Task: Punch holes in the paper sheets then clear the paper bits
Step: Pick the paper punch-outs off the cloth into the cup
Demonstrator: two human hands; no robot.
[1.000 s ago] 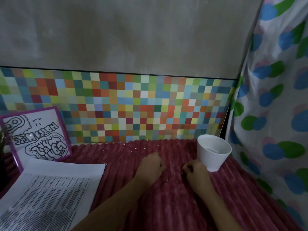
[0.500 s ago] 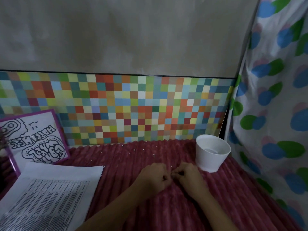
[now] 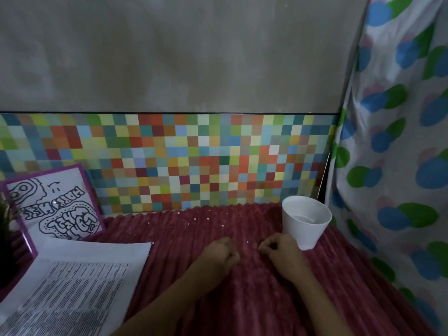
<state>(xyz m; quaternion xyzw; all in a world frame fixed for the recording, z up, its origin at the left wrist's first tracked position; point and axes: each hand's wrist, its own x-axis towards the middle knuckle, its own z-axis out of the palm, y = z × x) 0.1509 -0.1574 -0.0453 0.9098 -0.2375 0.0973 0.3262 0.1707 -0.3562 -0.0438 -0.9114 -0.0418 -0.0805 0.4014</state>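
Hands: left hand and right hand curled closed on ribbed red fabric cover; contents indiscernible.
Cup: white tapered plastic cup, just beyond right hand.
Bits: tiny white paper bits scattered far.

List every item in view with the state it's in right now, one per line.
White tapered plastic cup: upright, open, on the cloth.
Printed white paper sheets: stacked flat at left.
Tiny white paper bits: scattered loose on the red ribbed cloth.
Purple-framed doodle picture: leaning on the wall.
Left hand: curled, fingertips pinched.
Right hand: curled beside the cup.

framed drawing, mosaic tiles — dotted curtain
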